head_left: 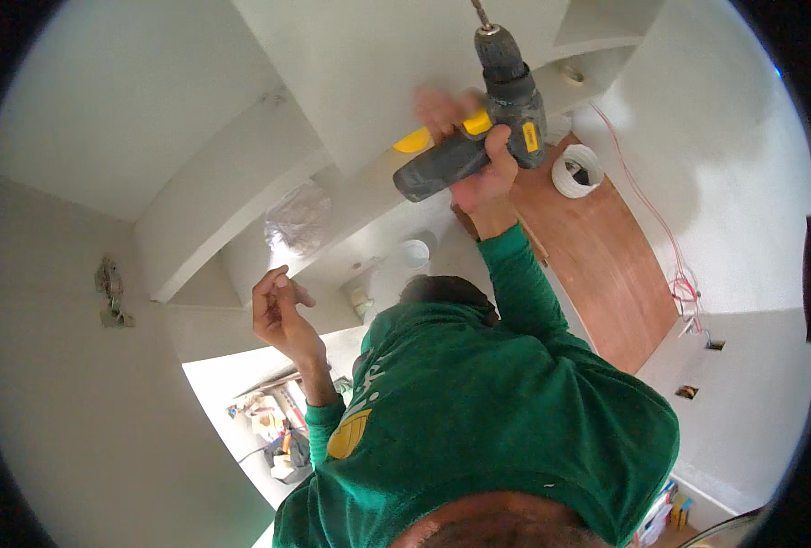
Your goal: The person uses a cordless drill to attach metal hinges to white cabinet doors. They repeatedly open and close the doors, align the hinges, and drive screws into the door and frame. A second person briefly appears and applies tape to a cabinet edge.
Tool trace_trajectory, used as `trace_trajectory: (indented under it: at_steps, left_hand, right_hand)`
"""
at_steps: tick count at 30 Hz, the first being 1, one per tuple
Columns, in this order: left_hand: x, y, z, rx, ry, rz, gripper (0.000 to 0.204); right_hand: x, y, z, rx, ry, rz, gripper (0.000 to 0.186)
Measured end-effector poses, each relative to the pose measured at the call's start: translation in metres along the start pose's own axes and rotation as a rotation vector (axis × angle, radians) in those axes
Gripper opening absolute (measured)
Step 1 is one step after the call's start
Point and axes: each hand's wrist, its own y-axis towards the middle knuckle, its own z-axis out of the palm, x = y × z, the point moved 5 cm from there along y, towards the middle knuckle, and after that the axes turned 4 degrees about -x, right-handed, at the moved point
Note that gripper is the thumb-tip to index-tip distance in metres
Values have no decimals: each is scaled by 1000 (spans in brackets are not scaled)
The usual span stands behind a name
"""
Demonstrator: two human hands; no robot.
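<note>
Green shirt fabric (506,402) lies closest to my camera, filling the lower middle of the view, with a yellow emblem (350,435) on the left of the chest. From my remote seat I see the right hand (486,178) reaching out toward the top, its fingers wrapped round the handle of a black and yellow drill (517,114). The thumb lies on the near side of the handle; the fingers beyond it are blurred. The drill sits near the top, just right of the middle, and its bit (480,13) points toward the upper edge of my view. The left hand (287,315) is raised well apart from the drill, fingers half curled with the tips drawn toward the thumb; I cannot tell whether anything small is pinched there. Beyond that hand I make out a clear plastic bag (298,219), and between the two hands a small white cup (414,255). On the right, a white round container (577,173) with something dark inside stands at a reddish-brown board (601,274). Red wire (643,196) runs along the pale surface beside the board, ending in a tangle near two wall openings (687,392).
</note>
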Motion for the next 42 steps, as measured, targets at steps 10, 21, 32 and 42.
trace_trajectory:
  at_steps: [10,21,32,42]
  left_hand:
    - [76,-28,-99,-344,-351,-415,20]
    - [45,-74,-282,-95,-1289,-160,36]
    - [52,-85,-328,41,-1002,-123,46]
    - [14,-73,-188,-178,-506,-218,24]
  right_hand:
    - [-12,21,-8,42,-19,-20,68]
    - [-18,25,-8,66,-60,-42,70]
    - [9,-2,-30,80,-119,5,73]
    - [18,-32,-59,-46,-112,9,70]
